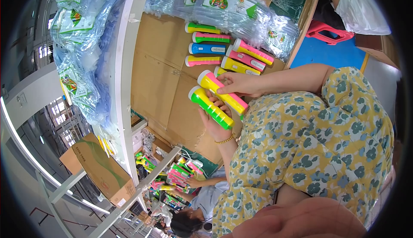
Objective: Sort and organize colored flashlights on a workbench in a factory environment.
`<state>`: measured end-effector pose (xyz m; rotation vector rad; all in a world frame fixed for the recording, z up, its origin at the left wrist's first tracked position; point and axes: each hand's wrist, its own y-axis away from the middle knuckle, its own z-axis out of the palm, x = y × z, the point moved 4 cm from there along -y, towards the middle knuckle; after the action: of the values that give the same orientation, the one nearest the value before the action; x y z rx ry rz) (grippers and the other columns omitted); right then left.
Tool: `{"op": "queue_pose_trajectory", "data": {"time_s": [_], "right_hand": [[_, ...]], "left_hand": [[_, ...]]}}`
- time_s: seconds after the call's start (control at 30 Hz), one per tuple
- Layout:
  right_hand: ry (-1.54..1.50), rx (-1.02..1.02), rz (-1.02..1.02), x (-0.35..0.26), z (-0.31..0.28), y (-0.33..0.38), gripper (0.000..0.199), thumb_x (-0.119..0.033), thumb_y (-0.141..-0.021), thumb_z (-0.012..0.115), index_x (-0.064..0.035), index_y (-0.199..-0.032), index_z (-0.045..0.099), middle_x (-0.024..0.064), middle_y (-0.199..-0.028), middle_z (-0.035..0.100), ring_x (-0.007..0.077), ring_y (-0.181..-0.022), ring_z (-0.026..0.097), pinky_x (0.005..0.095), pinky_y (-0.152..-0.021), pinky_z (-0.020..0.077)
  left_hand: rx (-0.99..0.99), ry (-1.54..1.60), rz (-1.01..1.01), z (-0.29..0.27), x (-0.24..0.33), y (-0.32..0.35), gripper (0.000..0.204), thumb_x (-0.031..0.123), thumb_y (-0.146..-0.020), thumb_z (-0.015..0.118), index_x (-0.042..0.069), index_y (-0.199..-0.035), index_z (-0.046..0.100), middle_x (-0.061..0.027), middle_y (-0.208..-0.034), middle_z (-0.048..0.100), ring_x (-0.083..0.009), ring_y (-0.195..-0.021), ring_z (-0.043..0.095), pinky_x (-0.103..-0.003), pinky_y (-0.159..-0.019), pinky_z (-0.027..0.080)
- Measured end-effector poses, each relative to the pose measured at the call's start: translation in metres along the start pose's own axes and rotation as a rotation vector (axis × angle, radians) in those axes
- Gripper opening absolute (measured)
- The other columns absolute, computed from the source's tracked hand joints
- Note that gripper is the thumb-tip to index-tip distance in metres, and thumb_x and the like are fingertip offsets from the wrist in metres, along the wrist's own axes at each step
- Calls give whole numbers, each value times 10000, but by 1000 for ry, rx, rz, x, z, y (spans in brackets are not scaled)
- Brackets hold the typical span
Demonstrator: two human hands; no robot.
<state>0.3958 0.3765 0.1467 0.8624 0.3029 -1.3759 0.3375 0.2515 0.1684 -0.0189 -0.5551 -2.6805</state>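
My right hand (243, 84) is closed around a pink and yellow flashlight (233, 101), its pale lens end pointing up and left. Just below it, a green and yellow flashlight (211, 108) lies tilted in my left hand (216, 125), whose fingers curl around the far side, between the two flashlights. The two bodies run nearly side by side, close together. A beaded bracelet (223, 140) circles my left wrist. Beyond my right hand, several flashlights lie in rows on the cardboard sheet (157, 78), among them a blue one (209, 48) and a pink and yellow one (203, 61).
Clear plastic packages (223, 10) with printed cards pile along the cardboard's upper edge; more hang beside a white post (125, 66). A pink-framed device (329, 33) rests on a blue surface. Below, a co-worker (202, 208) reaches toward piled flashlights (180, 173). A carton (103, 169) stands lower left.
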Motion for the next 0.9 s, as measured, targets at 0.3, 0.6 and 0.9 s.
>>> {"op": "queue_pose_trajectory", "data": {"time_s": [0.3,0.6,0.9], "right_hand": [[-671,-10,322,28,-20,-14,344,-314,-885,581,-82,-1125,501,49,-1048,585,159,-957,595,336,-843,484],[-747,-74,368,26,-24,-12,334,-162,-876,441,-17,-1176,459,149,-1055,601,248,-931,612,400,-841,491],[-614,-158,307,10,-7,2,371,-418,-910,465,-86,-1068,514,60,-815,600,139,-681,588,270,-608,507]], "left_hand": [[163,96,52,-15,6,-3,474,108,-858,403,-18,-1313,359,-169,-1339,407,-271,-1216,427,-392,-1028,358],[-11,142,-6,-17,7,-2,635,360,-878,547,-39,-1316,319,-126,-1125,485,-219,-991,497,-316,-887,439],[12,-330,106,2,1,4,509,393,-926,434,64,-1308,361,-72,-1093,499,-161,-910,494,-291,-784,419]]}}
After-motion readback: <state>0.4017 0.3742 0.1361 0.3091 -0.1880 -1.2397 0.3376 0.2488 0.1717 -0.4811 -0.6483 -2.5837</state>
